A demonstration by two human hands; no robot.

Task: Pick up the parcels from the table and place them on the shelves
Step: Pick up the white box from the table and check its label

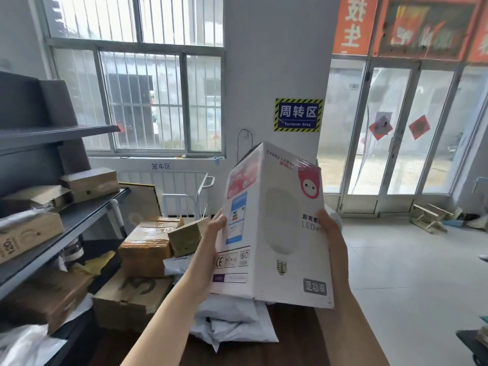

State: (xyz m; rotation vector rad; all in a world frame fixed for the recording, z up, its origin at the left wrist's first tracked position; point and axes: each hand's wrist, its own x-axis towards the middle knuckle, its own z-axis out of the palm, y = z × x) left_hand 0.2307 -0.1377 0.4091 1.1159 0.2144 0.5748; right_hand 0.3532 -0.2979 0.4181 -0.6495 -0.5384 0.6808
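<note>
Holding a tall white cardboard light-bulb box (274,225) upright above the dark brown desk (290,336), left hand (215,225) and right hand (328,228) closing around opposite sides. Lying beneath, at six o'clock, grey plastic mailer bags (232,320); standing at nine o'clock, dark metal shelves (79,220) carrying brown cardboard parcels (89,182).

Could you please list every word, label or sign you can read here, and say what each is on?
"周转区" and "Turnover Area": blue sign on the pillar.
"笼车区": wall under the window.
"LED", "足功率", "CE", "ISO": white box held by both hands.
"生": orange banner over the doors; the rest is blurred.
Small print on the white box and marks on the brown cartons: unreadable.
</note>
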